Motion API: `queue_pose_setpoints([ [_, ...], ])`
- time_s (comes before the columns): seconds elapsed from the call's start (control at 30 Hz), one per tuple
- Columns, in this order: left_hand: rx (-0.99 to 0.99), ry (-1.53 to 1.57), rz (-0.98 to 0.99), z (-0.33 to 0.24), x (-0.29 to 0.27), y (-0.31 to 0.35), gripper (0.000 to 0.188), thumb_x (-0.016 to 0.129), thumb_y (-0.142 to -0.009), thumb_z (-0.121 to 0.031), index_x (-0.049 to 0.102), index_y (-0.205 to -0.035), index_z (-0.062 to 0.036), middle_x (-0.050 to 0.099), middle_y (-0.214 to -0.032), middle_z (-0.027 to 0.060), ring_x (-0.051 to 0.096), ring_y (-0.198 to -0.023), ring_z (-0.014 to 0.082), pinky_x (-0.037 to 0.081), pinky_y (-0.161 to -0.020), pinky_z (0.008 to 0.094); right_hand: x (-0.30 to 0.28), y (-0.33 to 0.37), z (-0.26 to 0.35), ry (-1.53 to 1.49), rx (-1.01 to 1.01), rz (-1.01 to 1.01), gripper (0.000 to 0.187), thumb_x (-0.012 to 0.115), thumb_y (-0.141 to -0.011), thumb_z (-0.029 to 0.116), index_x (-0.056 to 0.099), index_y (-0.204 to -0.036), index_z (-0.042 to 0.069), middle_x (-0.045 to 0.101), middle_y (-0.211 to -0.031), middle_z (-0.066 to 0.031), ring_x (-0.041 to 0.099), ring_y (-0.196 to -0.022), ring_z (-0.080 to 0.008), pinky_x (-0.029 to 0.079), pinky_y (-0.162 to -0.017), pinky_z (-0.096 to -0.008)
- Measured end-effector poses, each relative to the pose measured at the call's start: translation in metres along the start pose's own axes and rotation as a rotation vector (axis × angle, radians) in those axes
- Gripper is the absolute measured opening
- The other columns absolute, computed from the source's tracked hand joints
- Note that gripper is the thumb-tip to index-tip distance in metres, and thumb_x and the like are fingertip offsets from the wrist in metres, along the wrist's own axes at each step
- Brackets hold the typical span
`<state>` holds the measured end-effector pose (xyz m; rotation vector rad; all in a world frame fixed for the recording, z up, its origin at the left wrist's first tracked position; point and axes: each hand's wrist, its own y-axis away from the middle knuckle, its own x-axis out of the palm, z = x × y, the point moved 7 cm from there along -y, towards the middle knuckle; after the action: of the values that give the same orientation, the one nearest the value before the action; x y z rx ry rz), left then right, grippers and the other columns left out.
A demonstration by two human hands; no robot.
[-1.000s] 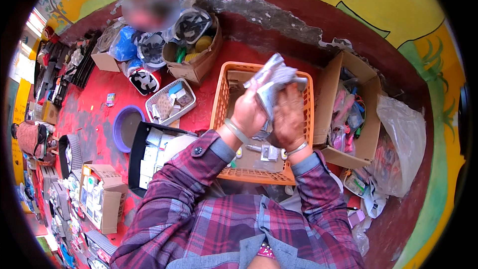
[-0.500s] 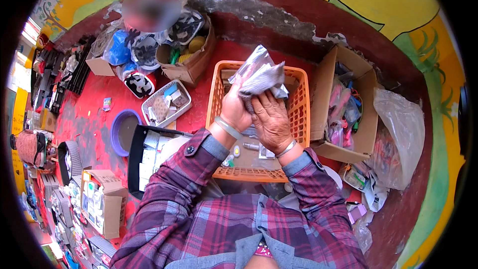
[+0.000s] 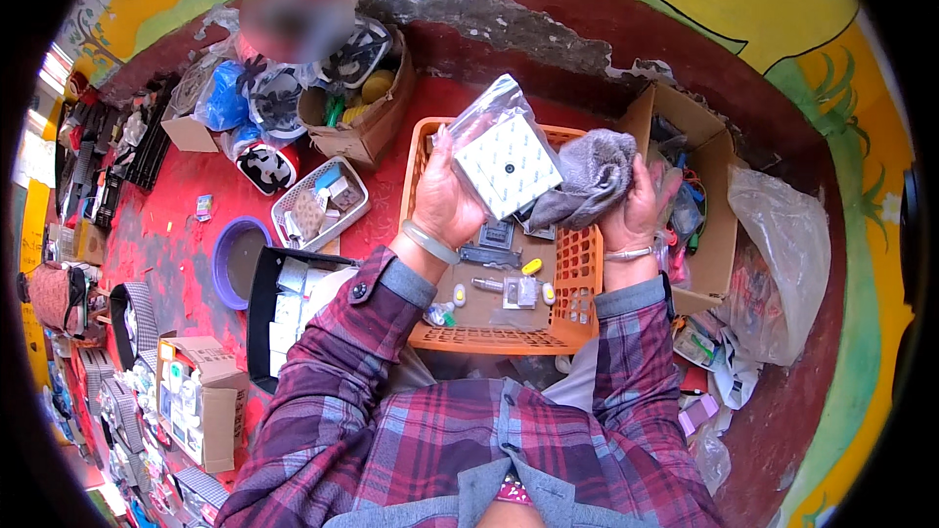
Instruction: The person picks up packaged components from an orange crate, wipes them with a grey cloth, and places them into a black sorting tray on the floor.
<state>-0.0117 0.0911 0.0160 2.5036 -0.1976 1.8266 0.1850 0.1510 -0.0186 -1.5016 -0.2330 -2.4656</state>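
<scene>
My left hand (image 3: pixel 450 198) is closed on a flat square white packet with a fine printed pattern (image 3: pixel 511 164), wrapped in a clear plastic bag (image 3: pixel 494 103). My right hand (image 3: pixel 634 210) grips a crumpled grey cloth (image 3: pixel 590 179), whose left end touches the packet. Both hands are above an orange plastic basket (image 3: pixel 579 284). Inside it lie dark flat pieces (image 3: pixel 491 256), a small yellow oval item (image 3: pixel 532 266), a clear little box (image 3: pixel 520 292) and several other small items.
To the right stands a cardboard box (image 3: pixel 719 264) of colourful items, with a clear plastic bag (image 3: pixel 782 244) beside it. On the left are a purple basin (image 3: pixel 221 269), a white basket (image 3: pixel 364 210) and a black bin (image 3: pixel 256 332). A filled carton (image 3: pixel 367 142) stands at the back.
My hands have moved apart. The cloth, earlier bunched with the plastic above both hands, is now in my right hand to the right, and the packet's flat white face shows in my left.
</scene>
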Motion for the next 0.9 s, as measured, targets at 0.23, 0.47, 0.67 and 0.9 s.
queue_pose_setpoints([
  [0.23, 0.134, -0.214, 0.009, -0.027, -0.001, 0.000, 0.057, 0.065, -0.077, 0.001, 0.043, -0.130, -0.0024, 0.052, -0.126, 0.0121, 0.055, -0.112, 0.0252, 0.044, -0.097, 0.0412, 0.032, 0.021, 0.011, -0.082, -0.020, 0.258, 0.050, 0.041, -0.093, 0.019, 0.034, -0.140, 0.004, 0.046, -0.135, -0.0147, 0.050, -0.118, -0.0276, 0.039, -0.101, -0.0417],
  [0.47, -0.058, -0.434, 0.088, -0.022, 0.021, 0.009, 0.054, 0.061, -0.084, -0.006, 0.041, -0.133, -0.0029, 0.053, -0.124, 0.0107, 0.054, -0.113, 0.0224, 0.043, -0.097, 0.0359, 0.033, 0.026, 0.006, 0.067, 0.032, 0.408, 0.059, 0.049, -0.089, 0.006, 0.028, -0.144, 0.012, 0.044, -0.137, -0.0135, 0.049, -0.119, -0.0270, 0.043, -0.098, -0.0394],
  [0.67, -0.050, -0.853, 0.229, -0.009, 0.018, 0.010, 0.054, 0.061, -0.086, -0.005, 0.039, -0.135, -0.0031, 0.051, -0.126, 0.0082, 0.051, -0.114, 0.0168, 0.041, -0.097, 0.0321, 0.048, 0.032, -0.016, 0.141, 0.132, 0.386, 0.061, 0.051, -0.089, 0.002, 0.028, -0.144, 0.013, 0.042, -0.138, -0.0098, 0.050, -0.118, -0.0231, 0.045, -0.096, -0.0355],
  [0.9, 0.016, -1.301, 0.329, 0.009, -0.001, 0.003, 0.043, 0.059, -0.086, -0.003, 0.044, -0.126, -0.0018, 0.054, -0.117, 0.0051, 0.051, -0.107, 0.0133, 0.041, -0.094, 0.0288, 0.043, 0.021, -0.031, 0.330, 0.115, 0.188, 0.062, 0.059, -0.084, -0.003, 0.033, -0.140, 0.010, 0.051, -0.127, -0.0088, 0.053, -0.112, -0.0190, 0.044, -0.096, -0.0313],
])
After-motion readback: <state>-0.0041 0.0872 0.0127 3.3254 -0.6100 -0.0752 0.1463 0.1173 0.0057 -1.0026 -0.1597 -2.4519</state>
